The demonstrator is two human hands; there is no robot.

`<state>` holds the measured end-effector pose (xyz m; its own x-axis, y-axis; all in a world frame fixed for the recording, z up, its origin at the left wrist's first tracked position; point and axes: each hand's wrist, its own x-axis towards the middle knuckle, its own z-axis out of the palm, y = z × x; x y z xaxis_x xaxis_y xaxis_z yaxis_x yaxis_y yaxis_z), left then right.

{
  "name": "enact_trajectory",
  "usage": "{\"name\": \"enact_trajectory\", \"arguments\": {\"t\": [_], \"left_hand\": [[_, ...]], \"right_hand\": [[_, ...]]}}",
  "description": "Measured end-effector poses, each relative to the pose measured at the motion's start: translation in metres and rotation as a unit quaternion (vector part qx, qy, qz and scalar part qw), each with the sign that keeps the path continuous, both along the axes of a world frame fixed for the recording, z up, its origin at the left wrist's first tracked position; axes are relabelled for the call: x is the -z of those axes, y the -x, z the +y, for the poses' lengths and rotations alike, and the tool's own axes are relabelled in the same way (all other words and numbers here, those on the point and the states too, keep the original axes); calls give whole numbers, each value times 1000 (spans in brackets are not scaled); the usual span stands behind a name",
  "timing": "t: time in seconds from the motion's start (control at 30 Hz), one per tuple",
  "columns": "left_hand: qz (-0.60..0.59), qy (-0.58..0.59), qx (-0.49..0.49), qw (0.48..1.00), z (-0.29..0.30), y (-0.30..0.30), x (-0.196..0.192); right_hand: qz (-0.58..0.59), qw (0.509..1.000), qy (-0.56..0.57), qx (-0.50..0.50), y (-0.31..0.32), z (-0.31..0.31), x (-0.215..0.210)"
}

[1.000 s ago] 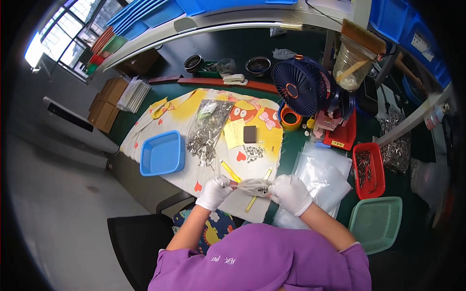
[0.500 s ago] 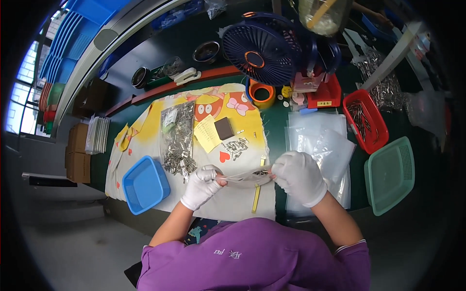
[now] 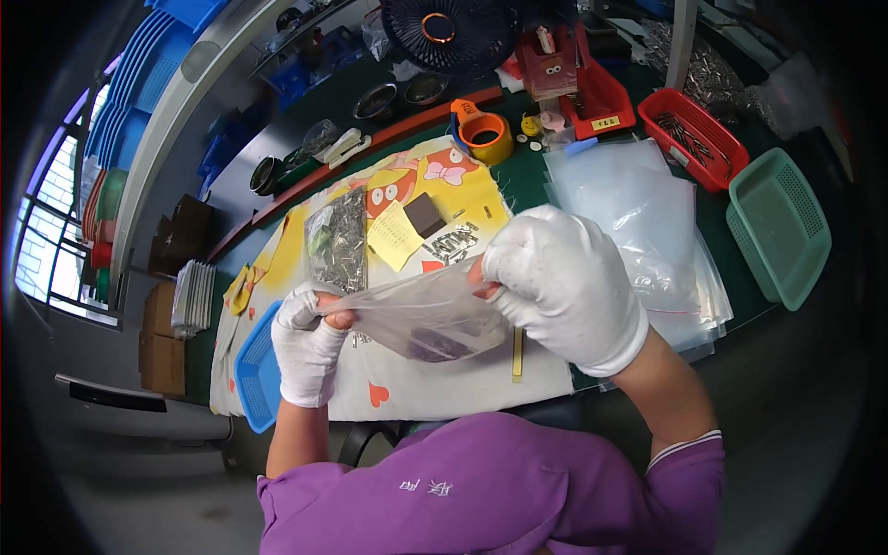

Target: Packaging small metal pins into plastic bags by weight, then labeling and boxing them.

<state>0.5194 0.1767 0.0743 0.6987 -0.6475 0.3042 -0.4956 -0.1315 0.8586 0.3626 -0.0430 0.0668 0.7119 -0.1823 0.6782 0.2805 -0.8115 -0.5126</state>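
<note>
A clear plastic bag (image 3: 425,310) is stretched between my two gloved hands above the cloth. My left hand (image 3: 310,338) pinches one top corner, and my right hand (image 3: 569,282) grips the other. Both wear white gloves with bare fingertips. Something dark shows through the lower part of the bag; I cannot make out whether it is inside or behind. Behind the bag lie small loose metal parts (image 3: 450,244), a yellow slip of paper (image 3: 395,239), a dark brown block (image 3: 425,215) and a clear bag packed with metal parts (image 3: 340,245).
The patterned cloth (image 3: 462,393) covers the table's middle. A blue basket (image 3: 254,370) sits beside my left hand. To the right are stacked clear bags (image 3: 638,222), a red bin (image 3: 694,139) and a green basket (image 3: 782,227). A tape dispenser (image 3: 483,134) and a fan (image 3: 444,32) stand behind.
Both hands have risen and moved apart, spreading the plastic bag wider. The left hand has shifted left, now partly in front of the blue basket. The head view has also shifted.
</note>
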Motion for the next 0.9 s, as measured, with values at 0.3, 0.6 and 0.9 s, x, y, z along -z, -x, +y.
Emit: {"name": "enact_trajectory", "arguments": {"t": [0.3,0.6,0.9], "left_hand": [[-73,45,2,996,70,-26,59],[-147,113,44,982,72,-28,93],[-113,34,74,990,77,-22,115]], "right_hand": [[50,976,183,106,-16,98,15],[5,981,192,32,-62,157,32],[128,991,35,31,-58,150,50]]}}
